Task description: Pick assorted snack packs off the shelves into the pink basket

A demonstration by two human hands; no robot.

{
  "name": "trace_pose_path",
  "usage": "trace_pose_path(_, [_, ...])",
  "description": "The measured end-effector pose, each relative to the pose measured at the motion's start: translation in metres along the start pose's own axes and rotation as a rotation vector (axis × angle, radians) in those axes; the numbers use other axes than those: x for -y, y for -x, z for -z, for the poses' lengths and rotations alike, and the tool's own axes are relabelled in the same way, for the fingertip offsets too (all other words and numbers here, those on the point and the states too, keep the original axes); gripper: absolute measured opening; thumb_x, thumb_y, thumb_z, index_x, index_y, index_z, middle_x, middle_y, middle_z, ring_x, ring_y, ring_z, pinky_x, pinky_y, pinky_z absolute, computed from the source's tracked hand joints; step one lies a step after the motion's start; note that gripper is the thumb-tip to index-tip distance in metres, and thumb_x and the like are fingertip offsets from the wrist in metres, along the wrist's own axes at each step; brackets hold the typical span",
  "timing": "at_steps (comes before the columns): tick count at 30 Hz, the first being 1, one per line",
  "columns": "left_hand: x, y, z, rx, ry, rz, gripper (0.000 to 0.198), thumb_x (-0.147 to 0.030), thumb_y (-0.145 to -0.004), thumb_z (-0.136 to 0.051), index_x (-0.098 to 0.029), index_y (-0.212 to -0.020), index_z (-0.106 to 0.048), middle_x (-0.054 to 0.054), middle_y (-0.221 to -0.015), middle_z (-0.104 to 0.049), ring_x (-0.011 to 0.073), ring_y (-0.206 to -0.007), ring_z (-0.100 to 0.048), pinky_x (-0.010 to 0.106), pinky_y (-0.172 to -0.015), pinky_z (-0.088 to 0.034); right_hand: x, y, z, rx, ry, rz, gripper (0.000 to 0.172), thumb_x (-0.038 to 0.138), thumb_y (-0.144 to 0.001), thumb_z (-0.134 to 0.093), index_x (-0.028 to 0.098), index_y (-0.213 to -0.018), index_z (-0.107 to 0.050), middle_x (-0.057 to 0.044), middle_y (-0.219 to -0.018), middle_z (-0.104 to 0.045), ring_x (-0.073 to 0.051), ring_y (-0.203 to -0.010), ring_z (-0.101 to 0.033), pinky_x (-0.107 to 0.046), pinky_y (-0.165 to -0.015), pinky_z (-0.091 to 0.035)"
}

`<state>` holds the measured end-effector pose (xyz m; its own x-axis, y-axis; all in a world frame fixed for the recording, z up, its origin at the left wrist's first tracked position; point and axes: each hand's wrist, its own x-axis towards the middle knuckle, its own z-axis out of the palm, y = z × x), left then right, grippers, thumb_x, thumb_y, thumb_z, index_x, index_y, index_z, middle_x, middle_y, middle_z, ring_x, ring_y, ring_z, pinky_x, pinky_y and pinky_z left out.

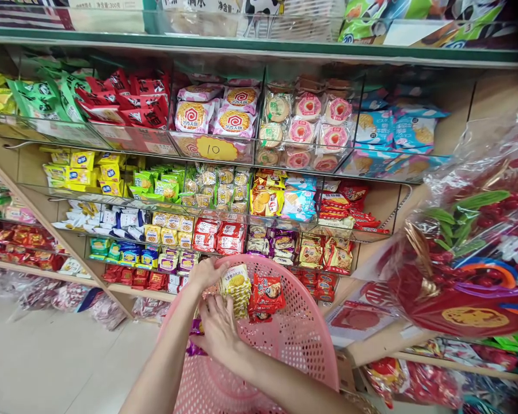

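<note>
A pink perforated plastic basket (pixel 317 322) is in front of me, below the shelves. Inside it, a row of yellow-and-white biscuit packets (pixel 235 283) lies beside several red snack packets (pixel 267 294). My left hand (pixel 206 275) reaches over the basket's left rim, its fingers bent against the far left end of the biscuit packets; its fingertips are partly hidden. Lower down, my right hand (pixel 219 330) rests along the near left side of the same row, fingers apart. Purple packets (pixel 195 339) show partly beneath its thumb.
Shelves of sorted snacks rise ahead, with round pink-labelled cakes (pixel 302 131) and a yellow price tag (pixel 217 148) marked 10. A plastic-wrapped red decoration (pixel 466 276) bulges in from the right. Tiled floor (pixel 38 356) shows at lower left.
</note>
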<state>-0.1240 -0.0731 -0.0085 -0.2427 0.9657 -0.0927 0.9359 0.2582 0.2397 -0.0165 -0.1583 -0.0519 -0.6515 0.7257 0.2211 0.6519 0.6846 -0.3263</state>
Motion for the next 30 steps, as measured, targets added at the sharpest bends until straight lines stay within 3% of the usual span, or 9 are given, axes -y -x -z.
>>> trace_pose_path(7, [-0.002, -0.001, 0.002, 0.006, 0.017, 0.017, 0.058, -0.064, -0.076, -0.031, -0.018, -0.095, -0.060, 0.016, -0.097, -0.068, 0.0296, -0.093, -0.062, 0.035, -0.073, -0.043, -0.004, 0.016, -0.003, 0.038, 0.045, 0.147, 0.074, 0.048, -0.075, -0.054, 0.016, -0.135, -0.024, -0.017, -0.141, -0.027, -0.032, -0.128, -0.024, -0.055, -0.103, -0.020])
trace_pose_path(14, [-0.004, -0.004, 0.001, 0.001, 0.010, 0.009, 0.058, -0.065, -0.076, -0.029, -0.019, -0.096, -0.060, 0.015, -0.095, -0.068, 0.0293, -0.092, -0.062, 0.035, -0.073, -0.043, 0.002, 0.018, -0.014, 0.024, 0.176, 0.108, 0.062, 0.036, -0.077, -0.057, 0.019, -0.131, -0.032, -0.014, -0.137, -0.034, -0.028, -0.126, -0.026, -0.051, -0.103, -0.024])
trace_pose_path(24, [-0.004, -0.006, 0.002, -0.009, -0.008, -0.006, 0.060, -0.065, -0.076, -0.029, -0.020, -0.101, -0.059, 0.014, -0.095, -0.068, 0.0297, -0.093, -0.062, 0.035, -0.074, -0.044, 0.005, 0.010, -0.008, 0.019, 0.150, 0.084, 0.070, 0.038, -0.070, -0.065, 0.020, -0.130, -0.035, -0.014, -0.137, -0.035, -0.028, -0.121, -0.032, -0.050, -0.098, -0.031])
trace_pose_path(30, [-0.004, -0.006, 0.004, -0.005, 0.002, 0.009, 0.061, -0.067, -0.075, -0.029, -0.020, -0.099, -0.059, 0.014, -0.096, -0.068, 0.0297, -0.092, -0.062, 0.035, -0.073, -0.044, -0.001, 0.015, 0.006, 0.043, 0.112, 0.166, 0.064, 0.045, -0.080, -0.050, 0.014, -0.132, -0.030, -0.017, -0.142, -0.028, -0.029, -0.131, -0.020, -0.052, -0.104, -0.022])
